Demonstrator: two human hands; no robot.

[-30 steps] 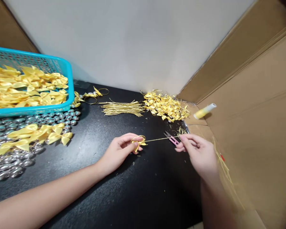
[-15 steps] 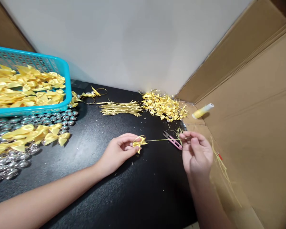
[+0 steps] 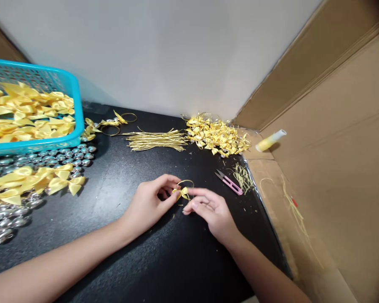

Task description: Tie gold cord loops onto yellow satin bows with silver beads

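A small yellow ribbon bow [image 3: 182,192] with a gold wire loop above it sits between my two hands over the black table [image 3: 177,256]. My left hand [image 3: 148,202] pinches the bow from the left with thumb and forefinger. My right hand [image 3: 210,210] meets it from the right, its fingertips closed on the bow's right side. Pink thread snips [image 3: 230,182] lie on the table to the right of my hands, beside a little heap of gold wire offcuts [image 3: 242,176].
A turquoise basket [image 3: 34,145] of yellow ribbon pieces stands at the far left, with silver beads [image 3: 15,214] and loose yellow ribbons [image 3: 34,179] in front of it. Gold wire strands [image 3: 154,140] and a pile of finished bows [image 3: 216,135] lie at the back. Cardboard [image 3: 334,147] with a yellow tube [image 3: 270,141] walls the right.
My right hand let go of the stretched gold wire near the snips and moved left to the bow. The taut wire between my hands is gone. The view has shifted slightly.
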